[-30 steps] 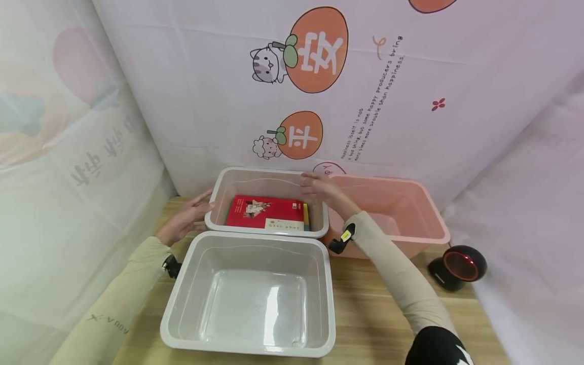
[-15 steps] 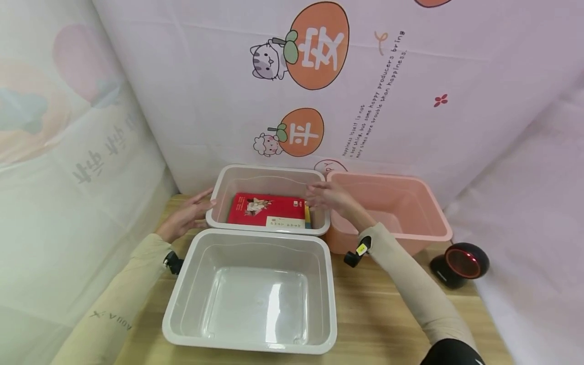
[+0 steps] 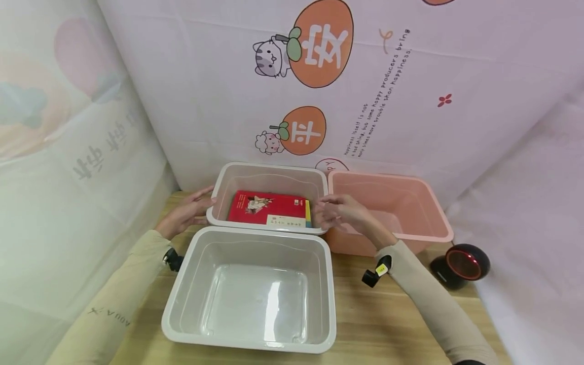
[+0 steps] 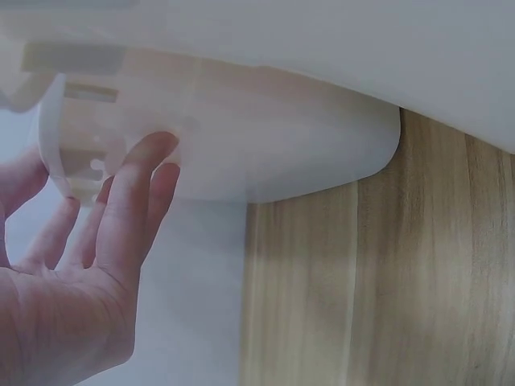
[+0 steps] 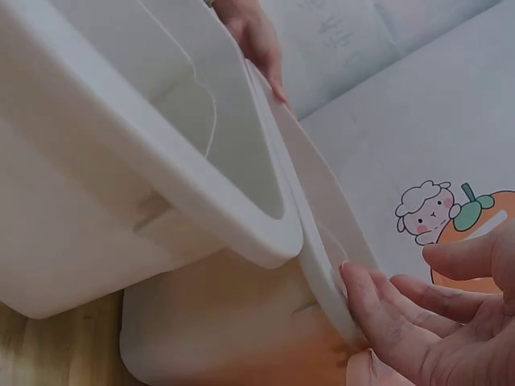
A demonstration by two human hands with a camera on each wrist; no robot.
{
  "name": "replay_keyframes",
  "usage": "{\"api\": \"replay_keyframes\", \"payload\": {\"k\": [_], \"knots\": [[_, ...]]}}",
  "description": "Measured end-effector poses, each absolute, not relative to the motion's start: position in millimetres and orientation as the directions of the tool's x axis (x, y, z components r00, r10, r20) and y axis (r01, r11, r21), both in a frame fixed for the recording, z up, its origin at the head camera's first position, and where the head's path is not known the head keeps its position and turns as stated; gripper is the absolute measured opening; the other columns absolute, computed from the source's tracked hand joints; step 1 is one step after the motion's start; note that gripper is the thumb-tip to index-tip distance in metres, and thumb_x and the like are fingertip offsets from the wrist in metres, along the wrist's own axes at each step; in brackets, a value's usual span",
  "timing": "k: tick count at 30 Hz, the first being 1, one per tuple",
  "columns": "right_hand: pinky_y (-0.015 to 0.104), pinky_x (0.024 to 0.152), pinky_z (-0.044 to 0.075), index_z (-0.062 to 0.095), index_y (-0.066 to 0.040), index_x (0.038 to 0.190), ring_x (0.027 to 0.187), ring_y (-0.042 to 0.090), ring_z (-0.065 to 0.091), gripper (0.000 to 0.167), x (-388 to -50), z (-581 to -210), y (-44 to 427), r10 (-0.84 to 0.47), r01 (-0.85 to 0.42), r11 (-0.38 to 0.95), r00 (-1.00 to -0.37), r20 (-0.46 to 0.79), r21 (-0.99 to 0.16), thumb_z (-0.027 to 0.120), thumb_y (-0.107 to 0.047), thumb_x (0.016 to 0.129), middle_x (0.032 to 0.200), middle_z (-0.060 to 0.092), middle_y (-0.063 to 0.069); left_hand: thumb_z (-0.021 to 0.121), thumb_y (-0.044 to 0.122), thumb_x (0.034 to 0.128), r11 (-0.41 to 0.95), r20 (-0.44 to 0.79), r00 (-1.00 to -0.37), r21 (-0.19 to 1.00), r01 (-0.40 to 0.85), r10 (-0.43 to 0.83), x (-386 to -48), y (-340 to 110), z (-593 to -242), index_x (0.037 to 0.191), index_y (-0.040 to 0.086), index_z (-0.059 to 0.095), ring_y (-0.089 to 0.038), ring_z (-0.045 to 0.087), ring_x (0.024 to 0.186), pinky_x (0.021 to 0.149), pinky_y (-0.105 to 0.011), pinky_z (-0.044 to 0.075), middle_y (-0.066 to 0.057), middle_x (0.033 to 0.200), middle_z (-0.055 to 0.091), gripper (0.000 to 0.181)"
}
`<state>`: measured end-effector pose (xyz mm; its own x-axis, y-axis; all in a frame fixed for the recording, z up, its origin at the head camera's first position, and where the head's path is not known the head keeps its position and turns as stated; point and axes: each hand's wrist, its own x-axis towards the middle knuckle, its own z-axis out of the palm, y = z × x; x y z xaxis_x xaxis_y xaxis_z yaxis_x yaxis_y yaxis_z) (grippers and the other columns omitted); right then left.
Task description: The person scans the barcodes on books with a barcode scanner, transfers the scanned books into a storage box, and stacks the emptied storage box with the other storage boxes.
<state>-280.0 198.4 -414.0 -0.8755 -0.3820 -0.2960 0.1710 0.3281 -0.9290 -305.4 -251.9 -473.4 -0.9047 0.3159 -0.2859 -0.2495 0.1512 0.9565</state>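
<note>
A pale grey plastic bin [image 3: 269, 229] stands at the back, with a red book [image 3: 257, 207] lying flat in it. A yellow and teal edge [image 3: 308, 213] shows at the book's right side. My left hand [image 3: 187, 213] is at the bin's left end; in the left wrist view its extended fingers [image 4: 125, 213] touch the outer wall by the rim. At the right end is my right hand [image 3: 344, 213], fingers loosely bent and nothing between them. One fingertip touches the bin's rim [image 5: 322, 281] in the right wrist view.
A larger grey bin [image 3: 248, 346] stands in front, its floor bare. To the right is a pink bin [image 3: 422, 237], partly behind my right hand. A round black device [image 3: 461, 266] sits at the right on the wooden table [image 3: 374, 324]. Printed cloth [image 3: 228, 101] hangs behind.
My right hand has moved from over the back bin's right part toward me and rightward, to its right rim. The left hand stays at the left end. The head view has shifted slightly.
</note>
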Motion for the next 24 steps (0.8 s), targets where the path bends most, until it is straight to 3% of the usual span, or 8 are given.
{"api": "replay_keyframes", "payload": {"k": [4,8,11,15,19,24], "knots": [[0.042,0.086,0.064,0.052,0.005,0.146,0.101,0.034,0.075,0.042,-275.1,-416.0,200.2,-0.372,0.192,0.329,-0.873,-0.314,-0.925,0.055,-0.014,0.109,0.128,0.070,0.023,0.052,0.027,0.1115,0.153,-0.282,-0.908,0.957,-0.245,0.309,-304.0,-255.0,-473.6,0.170,0.018,0.012,-0.035,0.053,0.136,0.092,-0.037,0.058,-0.030,0.165,0.033,0.072],[0.046,0.086,0.064,0.054,0.009,0.138,0.092,0.029,0.076,0.039,-265.8,-417.5,207.3,-0.390,0.214,0.351,-0.852,-0.350,-0.912,0.058,-0.015,0.108,0.118,0.071,0.024,0.054,0.028,0.1110,0.157,-0.285,-0.910,0.956,-0.247,0.303,-304.1,-255.5,-474.5,0.170,0.017,0.013,-0.035,0.055,0.134,0.091,-0.036,0.059,-0.030,0.164,0.034,0.073],[0.048,0.084,0.064,0.056,0.010,0.124,0.088,0.032,0.077,0.030,-255.4,-417.1,215.6,-0.430,0.171,0.417,-0.828,-0.359,-0.893,0.061,-0.015,0.107,0.106,0.072,0.024,0.055,0.028,0.1104,0.144,-0.284,-0.911,0.957,-0.251,0.299,-305.1,-253.9,-476.1,0.170,0.018,0.015,-0.030,0.058,0.131,0.091,-0.036,0.059,-0.028,0.164,0.035,0.073],[0.046,0.076,0.065,0.056,0.002,0.107,0.081,0.034,0.076,0.022,-243.2,-417.0,223.0,-0.484,0.105,0.500,-0.789,-0.378,-0.859,0.066,-0.017,0.105,0.094,0.071,0.022,0.056,0.028,0.1101,0.122,-0.275,-0.913,0.961,-0.249,0.301,-305.7,-251.5,-476.7,0.170,0.020,0.017,-0.025,0.059,0.128,0.092,-0.034,0.059,-0.023,0.165,0.035,0.072],[0.047,0.075,0.065,0.055,-0.001,0.108,0.087,0.035,0.075,0.027,-234.1,-419.1,223.6,-0.523,0.122,0.538,-0.728,-0.444,-0.834,0.070,-0.023,0.103,0.102,0.069,0.018,0.055,0.027,0.1106,0.120,-0.276,-0.914,0.961,-0.251,0.297,-304.7,-251.7,-476.5,0.170,0.020,0.016,-0.026,0.058,0.129,0.091,-0.033,0.058,-0.022,0.167,0.033,0.071],[0.052,0.077,0.065,0.055,0.004,0.121,0.099,0.040,0.074,0.038,-225.4,-421.6,221.9,-0.533,0.167,0.520,-0.703,-0.471,-0.838,0.073,-0.024,0.101,0.116,0.066,0.020,0.055,0.028,0.1106,0.120,-0.285,-0.912,0.958,-0.260,0.295,-303.8,-252.8,-477.1,0.170,0.020,0.016,-0.031,0.053,0.135,0.093,-0.034,0.058,-0.022,0.167,0.032,0.071]]}}
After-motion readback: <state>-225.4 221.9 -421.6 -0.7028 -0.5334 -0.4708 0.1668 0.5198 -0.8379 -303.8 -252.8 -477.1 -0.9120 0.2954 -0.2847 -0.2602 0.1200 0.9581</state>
